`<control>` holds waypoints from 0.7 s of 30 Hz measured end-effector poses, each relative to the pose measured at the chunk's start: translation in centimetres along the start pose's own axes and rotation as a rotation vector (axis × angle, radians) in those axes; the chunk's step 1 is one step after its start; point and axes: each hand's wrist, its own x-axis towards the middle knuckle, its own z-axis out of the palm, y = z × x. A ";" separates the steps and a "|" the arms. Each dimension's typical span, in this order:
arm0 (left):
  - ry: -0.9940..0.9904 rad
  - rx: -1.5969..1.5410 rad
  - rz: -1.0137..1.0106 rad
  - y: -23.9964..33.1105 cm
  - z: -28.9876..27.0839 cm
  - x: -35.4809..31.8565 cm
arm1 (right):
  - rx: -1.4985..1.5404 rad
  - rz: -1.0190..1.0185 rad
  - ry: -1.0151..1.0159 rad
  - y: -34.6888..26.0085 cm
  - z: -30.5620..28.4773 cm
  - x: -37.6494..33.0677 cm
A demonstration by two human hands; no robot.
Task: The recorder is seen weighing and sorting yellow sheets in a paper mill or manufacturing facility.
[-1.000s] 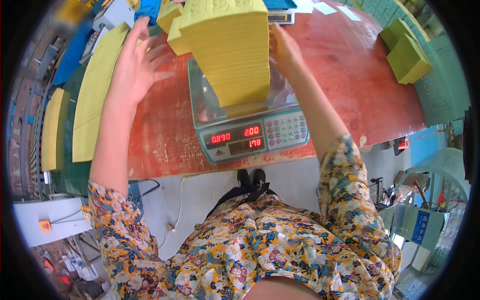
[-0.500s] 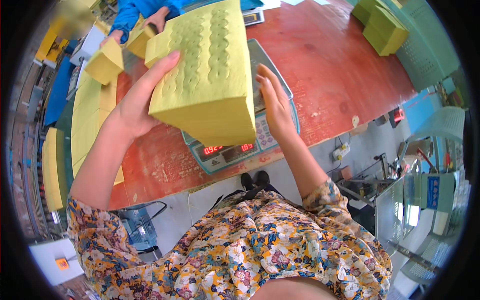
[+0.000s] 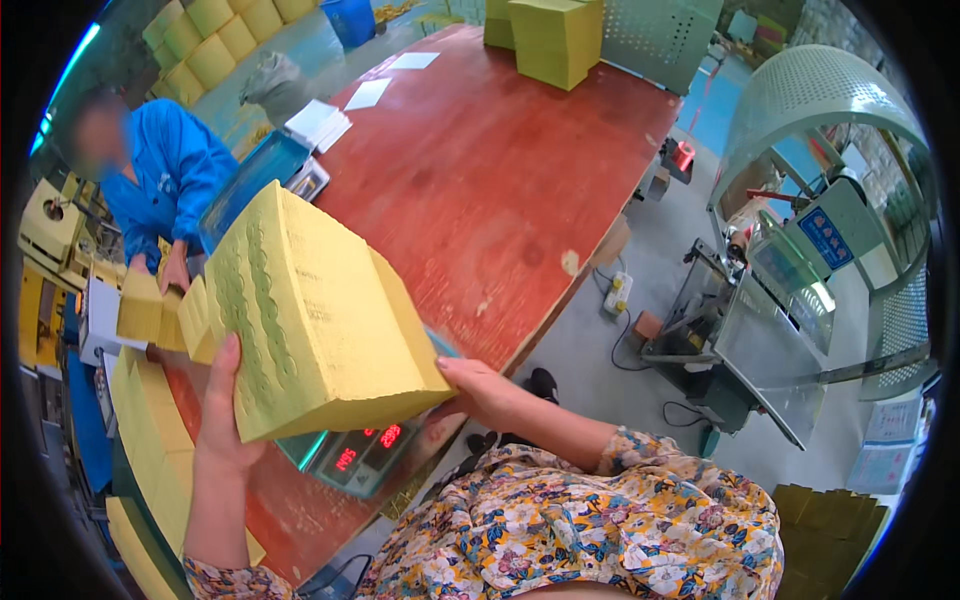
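A thick stack of yellow paper, with rows of wavy punched marks on one face, is held tilted between my two hands. My left hand grips its left side, thumb on the punched face. At the lower right corner my right hand takes hold of it, fingers partly hidden behind. Beneath the stack is a digital scale with red lit figures, its pan mostly covered. The scale stands on the red tabletop.
A person in a blue jacket handles smaller yellow paper stacks at the left. More yellow stacks stand at the table's far end beside a perforated green panel. A machine with a curved mesh guard is at right.
My view has turned to the right. The paper stack has rotated, showing its printed side. My right hand, apart from the stack before, now holds its right corner.
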 end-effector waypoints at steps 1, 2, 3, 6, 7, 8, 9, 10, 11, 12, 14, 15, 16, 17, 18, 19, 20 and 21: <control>-0.006 -0.066 0.003 -0.4 1.4 1.2 | -0.101 -0.031 0.064 -1.8 -1.7 -0.2; -0.024 -0.061 0.003 -0.8 2.4 2.8 | -0.169 -0.124 0.116 -3.8 -3.3 -0.1; -0.036 -0.125 0.019 -1.3 3.3 4.2 | -0.194 -0.130 0.110 -6.3 -4.7 -0.1; -0.038 0.096 0.173 -3.2 7.7 10.3 | -0.255 -0.211 0.121 -13.9 -9.7 0.9; -0.111 -0.037 0.084 -3.4 9.6 12.9 | -0.322 -0.243 0.150 -16.2 -11.5 1.4; -0.179 -0.170 -0.008 -4.1 11.5 15.7 | -0.330 -0.253 0.144 -18.1 -13.7 1.9; -0.181 -0.165 0.018 -4.9 13.4 18.3 | -0.344 -0.245 0.172 -20.2 -16.1 2.8; -0.152 -0.212 -0.056 -5.8 14.9 20.9 | -0.353 -0.241 0.205 -22.2 -18.3 3.7; -0.120 -0.260 -0.130 -6.3 16.5 23.6 | -0.426 -0.179 0.190 -24.5 -20.7 4.4; -0.120 -0.256 -0.116 -6.7 18.1 26.1 | -0.431 -0.187 0.179 -26.8 -22.8 5.1; -0.166 -0.232 -0.206 -7.3 21.0 30.5 | -0.451 -0.003 0.180 -31.2 -26.2 6.2; -0.161 -0.235 -0.198 -7.6 22.2 33.0 | -0.450 0.036 0.162 -33.6 -27.6 6.8; -0.162 -0.233 -0.189 -7.7 23.4 35.8 | -0.457 0.039 0.152 -36.1 -29.2 7.9; -0.163 -0.229 -0.190 -7.7 24.9 38.1 | -0.460 0.021 0.170 -38.2 -31.0 9.1; -0.157 -0.230 -0.190 -7.6 26.6 40.5 | -0.463 0.003 0.188 -40.1 -32.7 10.3; -0.123 -0.166 -0.172 -7.2 28.9 42.9 | -0.459 0.013 0.178 -41.8 -34.0 11.6; -0.094 -0.102 -0.159 -7.1 31.0 45.5 | -0.402 -0.047 0.335 -43.3 -35.4 12.7; -0.076 -0.080 -0.162 -6.3 32.5 47.6 | -0.348 -0.109 0.472 -44.3 -35.8 13.9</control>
